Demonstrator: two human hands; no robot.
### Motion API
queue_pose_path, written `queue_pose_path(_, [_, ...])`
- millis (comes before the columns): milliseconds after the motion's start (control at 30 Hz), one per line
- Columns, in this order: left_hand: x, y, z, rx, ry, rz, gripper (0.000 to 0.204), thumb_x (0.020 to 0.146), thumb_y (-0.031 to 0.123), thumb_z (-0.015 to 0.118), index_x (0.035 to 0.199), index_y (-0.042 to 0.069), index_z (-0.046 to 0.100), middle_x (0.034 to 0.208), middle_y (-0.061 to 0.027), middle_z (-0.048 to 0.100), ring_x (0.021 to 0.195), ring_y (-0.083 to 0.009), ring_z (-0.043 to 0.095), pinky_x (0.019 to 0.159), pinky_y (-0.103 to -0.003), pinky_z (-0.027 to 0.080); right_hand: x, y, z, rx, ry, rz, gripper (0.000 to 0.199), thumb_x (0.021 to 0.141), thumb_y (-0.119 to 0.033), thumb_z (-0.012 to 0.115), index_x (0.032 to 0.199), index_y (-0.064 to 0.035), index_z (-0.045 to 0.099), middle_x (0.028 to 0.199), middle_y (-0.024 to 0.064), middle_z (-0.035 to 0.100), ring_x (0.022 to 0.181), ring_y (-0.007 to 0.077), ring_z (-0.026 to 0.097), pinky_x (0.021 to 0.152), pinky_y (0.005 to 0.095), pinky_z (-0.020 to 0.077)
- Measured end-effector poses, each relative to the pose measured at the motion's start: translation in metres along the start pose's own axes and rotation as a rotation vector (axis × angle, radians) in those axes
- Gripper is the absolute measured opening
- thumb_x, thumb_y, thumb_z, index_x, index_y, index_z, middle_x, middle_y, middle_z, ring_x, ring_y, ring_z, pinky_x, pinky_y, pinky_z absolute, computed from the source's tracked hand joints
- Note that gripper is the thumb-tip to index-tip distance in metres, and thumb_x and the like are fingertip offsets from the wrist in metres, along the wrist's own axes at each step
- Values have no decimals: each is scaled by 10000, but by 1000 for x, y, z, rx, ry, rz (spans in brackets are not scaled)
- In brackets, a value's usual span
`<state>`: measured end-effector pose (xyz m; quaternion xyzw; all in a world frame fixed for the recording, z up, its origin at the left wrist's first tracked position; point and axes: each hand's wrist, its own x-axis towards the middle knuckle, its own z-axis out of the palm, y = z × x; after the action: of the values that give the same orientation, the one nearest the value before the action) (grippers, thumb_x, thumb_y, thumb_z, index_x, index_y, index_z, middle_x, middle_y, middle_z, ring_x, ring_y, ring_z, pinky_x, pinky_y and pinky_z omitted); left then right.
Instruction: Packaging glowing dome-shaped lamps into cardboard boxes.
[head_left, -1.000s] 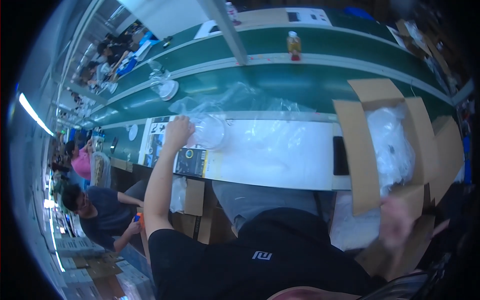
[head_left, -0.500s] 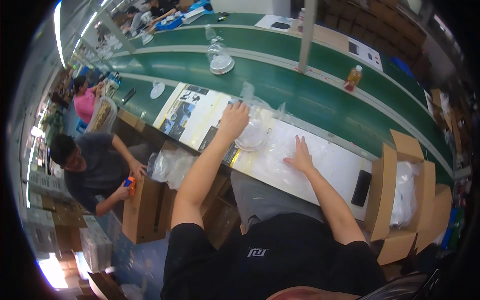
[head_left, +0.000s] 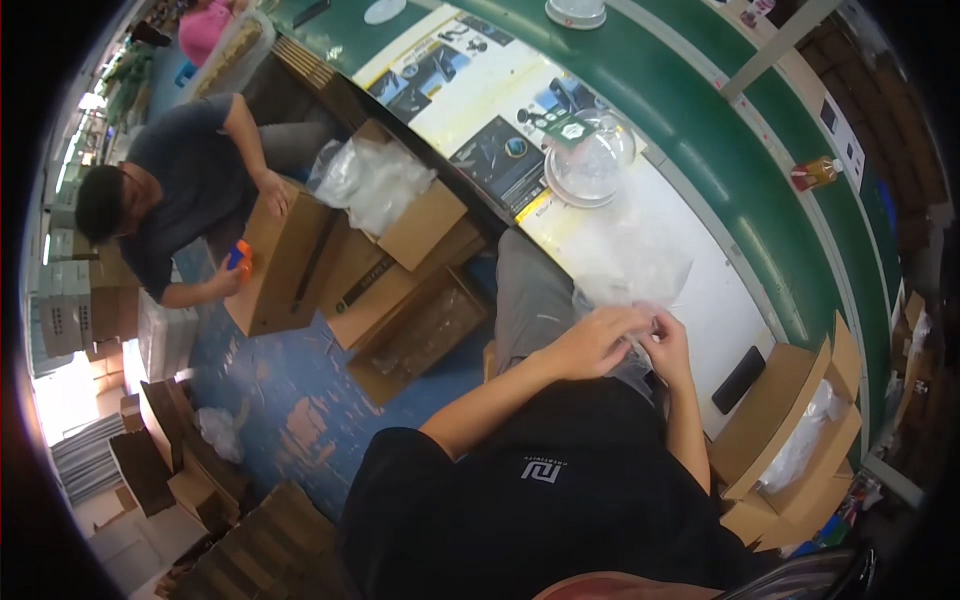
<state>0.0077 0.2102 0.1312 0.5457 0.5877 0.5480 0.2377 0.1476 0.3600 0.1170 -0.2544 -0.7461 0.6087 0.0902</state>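
1. Directions read from the two hands, 12 o'clock toward the top of the view.
2. Left hand: fingers bent and drawn together on clear plastic film; exact finger contact partly hidden.
3. Right hand: thumb and fingers pinch the same film, fingertips meeting those of the left hand.
4. Film spreads toward 12 o'clock over the white table; some also hangs below the hands, near the person's body.
5. Clear round container, domed, stands on the table between 11 and 12 o'clock, near the film. Green card shows at its upper edge; cannot tell whether inside or outside.
6. Black phone lies at 4 o'clock, just beside an open cardboard box with clear bagged contents.
7. Amber drink bottle: between 1 and 2 o'clock, well apart.
8. Co-worker sits near 10 o'clock, one hand resting on an upright brown carton, the other gripping an orange-and-blue tool against it.
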Motion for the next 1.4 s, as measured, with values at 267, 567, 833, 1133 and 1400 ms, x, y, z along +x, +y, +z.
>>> queue_pose_path(267, [-179, -150, -83, -24, 863, -685, 133, 957, 32, 532, 1077, 23, 589, 946, -87, 648, 872, -170, 629, 812, -292, 502, -210, -118, -171, -161, 812, -400, 269, 887, 17, 608, 1151, 68, 605, 1098, 120, 638, 1011, 222, 608, 875, 302, 494])
queue_pose_path(567, [-370, -375, -31, 330, -226, -1609, 771, 754, 325, 761, 1376, -7, 449, 1340, -264, 555, 1262, -382, 536, 1054, -416, 438, -463, -46, -396, -958, 1542, 360, 131, 928, -177, 657, 877, -57, 654, 740, 28, 596, 658, 124, 526, 591, 278, 463])
queue_pose_path(833, [-355, -404, -7, 526, -497, -1696, 578, 867, 277, 688, 1402, 152, 506, 1385, -82, 583, 1231, -268, 598, 966, -438, 508, -410, 42, -345, -166, 910, 1242, 575, 901, -123, 566, 1441, -194, 384, 895, 121, 635, 660, 263, 618, 569, 372, 528])
queue_pose_path(1133, [-344, -391, -5, 553, -319, -1794, 371, 897, 227, 691, 1226, 62, 654, 1247, -115, 663, 1118, -293, 663, 953, -454, 531, -326, -107, -281, -269, 818, 1259, 691, 937, -277, 663, 1527, -223, 307, 861, 92, 698, 625, 158, 653, 590, 327, 531])
queue_pose_path(1400, [-344, -403, 3, 668, -550, -1586, 402, 915, 291, 662, 1287, 149, 609, 1295, -116, 630, 1166, -284, 634, 927, -472, 537, -333, -96, -252, -331, 1024, 902, 488, 969, -289, 633, 1411, -123, 506, 798, 2, 614, 587, 43, 508, 515, 189, 396])
